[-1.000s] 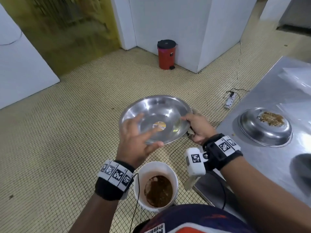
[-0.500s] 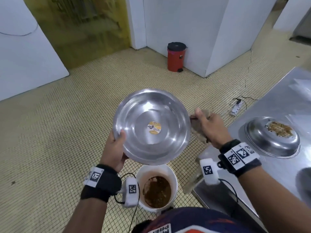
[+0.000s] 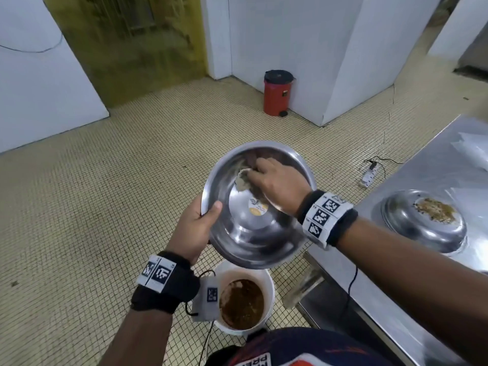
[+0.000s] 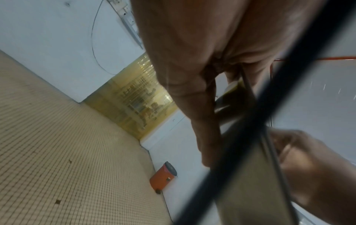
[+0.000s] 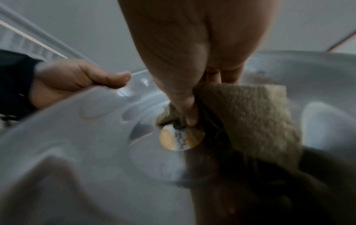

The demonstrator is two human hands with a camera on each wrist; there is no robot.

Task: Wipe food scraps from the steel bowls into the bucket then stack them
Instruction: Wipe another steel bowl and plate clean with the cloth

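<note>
A steel bowl (image 3: 245, 233) with a round sticker in its base is held tilted above a white bucket (image 3: 266, 276) that holds brown scraps. My left hand (image 3: 196, 228) grips the bowl's left rim, thumb over the edge. My right hand (image 3: 274, 180) is inside the bowl, holding a brownish cloth (image 5: 250, 118) against its wall above the sticker. The bowl (image 5: 86, 144) fills the right wrist view, with the left thumb on its rim. The left wrist view shows my left hand (image 4: 202, 91) on the bowl's edge. A second steel bowl (image 3: 422, 225) with scraps on it lies upside down on the steel table (image 3: 396, 299).
The steel table runs along the right side, its near edge close to the bucket. A red pedal bin (image 3: 277, 92) stands by the white wall corner. A power strip (image 3: 369, 175) with a cable lies on the tiled floor (image 3: 105, 207).
My right hand has moved from the bowl's right rim into the bowl with the cloth. The bowl has shifted right and tilted more towards me, over the bucket.
</note>
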